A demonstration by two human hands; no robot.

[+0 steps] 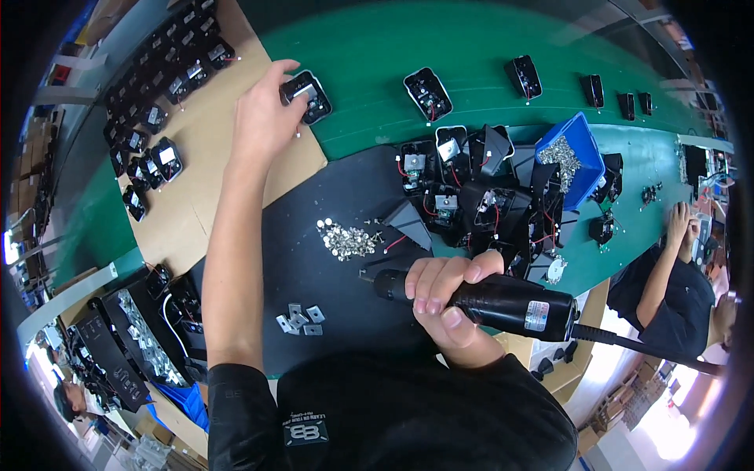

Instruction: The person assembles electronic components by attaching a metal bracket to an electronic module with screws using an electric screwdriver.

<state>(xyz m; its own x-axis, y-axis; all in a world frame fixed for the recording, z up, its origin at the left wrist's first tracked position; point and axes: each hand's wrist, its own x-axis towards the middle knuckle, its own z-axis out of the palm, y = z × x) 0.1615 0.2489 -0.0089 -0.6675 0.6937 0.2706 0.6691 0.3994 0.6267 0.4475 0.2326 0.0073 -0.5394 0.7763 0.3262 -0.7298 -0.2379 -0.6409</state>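
My left hand reaches far forward, its fingers closed on the edge of a small black housing with a light rim and a metal plate inside. That housing is by the border of the cardboard and the green belt. In my right hand is a black corded electric screwdriver, its bit pointing left over the black mat. Just beyond the bit lies a heap of silvery screws. Several square metal plates rest on the mat nearer to me.
Rows of black housings stand on the cardboard sheet at left. More housings are spaced along the green belt. Piled housings with wires and a blue screw bin sit right of the mat. A co-worker works at far right.
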